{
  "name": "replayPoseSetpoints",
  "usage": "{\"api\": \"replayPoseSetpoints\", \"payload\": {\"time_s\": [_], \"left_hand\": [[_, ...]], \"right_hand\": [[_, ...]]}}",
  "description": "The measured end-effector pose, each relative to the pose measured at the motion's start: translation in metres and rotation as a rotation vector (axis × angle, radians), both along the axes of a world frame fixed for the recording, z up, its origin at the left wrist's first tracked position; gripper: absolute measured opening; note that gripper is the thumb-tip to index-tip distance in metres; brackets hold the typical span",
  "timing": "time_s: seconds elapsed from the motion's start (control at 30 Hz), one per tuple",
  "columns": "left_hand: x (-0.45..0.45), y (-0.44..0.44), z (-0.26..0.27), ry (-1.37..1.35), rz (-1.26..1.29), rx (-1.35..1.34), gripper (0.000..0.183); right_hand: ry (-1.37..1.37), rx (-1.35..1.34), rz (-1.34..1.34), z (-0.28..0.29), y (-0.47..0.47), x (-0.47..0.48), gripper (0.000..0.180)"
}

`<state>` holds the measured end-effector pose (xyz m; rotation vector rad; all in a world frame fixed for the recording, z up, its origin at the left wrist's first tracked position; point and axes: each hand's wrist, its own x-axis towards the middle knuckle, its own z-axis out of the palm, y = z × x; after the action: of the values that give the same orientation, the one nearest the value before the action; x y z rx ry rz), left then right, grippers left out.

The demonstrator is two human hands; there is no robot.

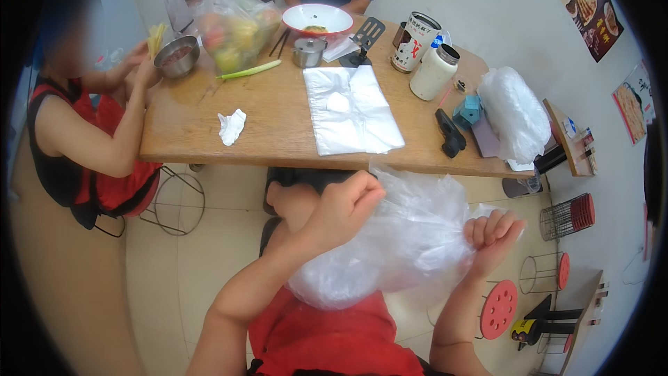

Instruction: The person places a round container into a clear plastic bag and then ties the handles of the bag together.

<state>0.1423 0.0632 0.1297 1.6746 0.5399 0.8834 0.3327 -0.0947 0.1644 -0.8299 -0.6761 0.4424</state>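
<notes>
A large clear plastic bag [412, 235] rests across my lap, bulging at its lower left; what fills it looks like more thin plastic, though I cannot tell for sure. My left hand [350, 208] pinches the bag near its upper left edge, thumb against curled fingers. On the other side, my right hand [492, 235] has its fingers curled around a gathered part of the bag, and creases run from that grip. Just beyond, on the wooden table [271, 130], lies a flat stack of white plastic bags [357, 133] with a small white piece on it.
A crumpled tissue [231, 127], leek stalk [250, 70], lidded metal pot [308, 53], white bottle [434, 74] and puffed plastic bag [514, 115] are on the table. At left, a seated person holds yellowish strips by a metal bowl [177, 57]. Another person sits opposite. Red stools [499, 309] stand at right.
</notes>
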Motion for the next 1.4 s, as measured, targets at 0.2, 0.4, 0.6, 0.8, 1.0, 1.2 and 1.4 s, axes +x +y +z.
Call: {"api": "replayPoseSetpoints", "payload": {"time_s": [0.2, 0.4, 0.6, 0.8, 1.0, 1.2, 1.4], "left_hand": [[-0.026, 0.020, -0.016, 0.089, 0.124, 0.034, 0.011], [-0.041, 0.038, -0.003, 0.157, 0.322, 0.410, 0.010], [-0.060, 0.067, 0.018, 0.042, 0.362, 0.822, 0.008], [-0.048, 0.033, 0.055, -0.052, 0.017, 1.417, 0.009], [-0.031, -0.014, 0.051, -0.040, 0.165, 1.457, 0.029], [-0.042, -0.019, 0.001, 0.254, -0.071, 0.743, 0.024], [-0.073, 0.050, -0.034, -0.235, 0.450, -0.295, 0.026]], "right_hand": [[0.244, -0.025, -0.032, -0.012, -0.011, 0.032, 0.044], [0.302, -0.081, -0.250, -0.002, -0.023, 0.034, 0.042], [-0.326, -0.223, -0.418, 0.003, -0.051, 0.046, 0.040], [-1.424, -0.562, -0.168, 0.030, 0.019, -0.061, 0.024], [-1.331, -0.437, -0.154, 0.024, 0.043, -0.051, 0.022], [-1.293, -0.335, -0.271, 0.036, 0.043, -0.068, 0.034], [-1.226, -0.009, 0.294, 0.018, 0.014, -0.059, 0.039]]}}
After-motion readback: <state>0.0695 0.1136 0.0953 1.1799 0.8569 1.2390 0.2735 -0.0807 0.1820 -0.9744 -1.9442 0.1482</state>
